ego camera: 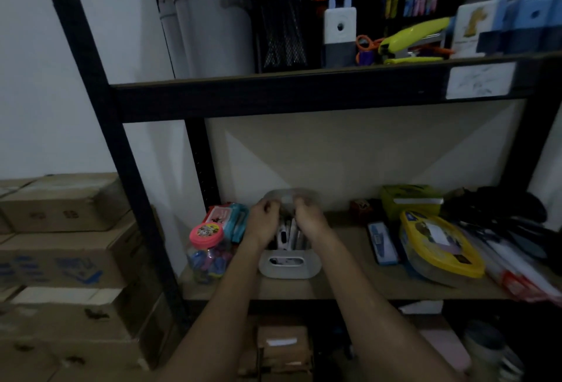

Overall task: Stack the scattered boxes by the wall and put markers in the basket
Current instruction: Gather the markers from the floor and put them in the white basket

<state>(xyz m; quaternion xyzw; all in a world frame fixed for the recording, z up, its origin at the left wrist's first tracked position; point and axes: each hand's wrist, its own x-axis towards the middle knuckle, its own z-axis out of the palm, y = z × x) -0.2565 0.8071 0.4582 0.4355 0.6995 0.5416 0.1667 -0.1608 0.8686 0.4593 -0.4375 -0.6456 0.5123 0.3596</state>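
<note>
A grey basket [289,270] with a handle cut-out stands on the lower shelf, and its far rim is blurred. Several markers [287,235] stand upright inside it, white and dark. My left hand [264,222] and my right hand [310,218] hover close together over the far half of the basket. Both have their fingers curled down around the tops of the markers, and the fingertips are hidden. Brown cardboard boxes [60,208] are piled against the white wall at the left, with more boxes [57,269] under them.
A clear jar with a pink lid [207,249] stands just left of the basket. A yellow-lidded tub [441,247] and a blue case [381,243] lie to the right. The black shelf post [127,187] divides shelf from boxes. The upper shelf holds a mesh pen holder [282,25].
</note>
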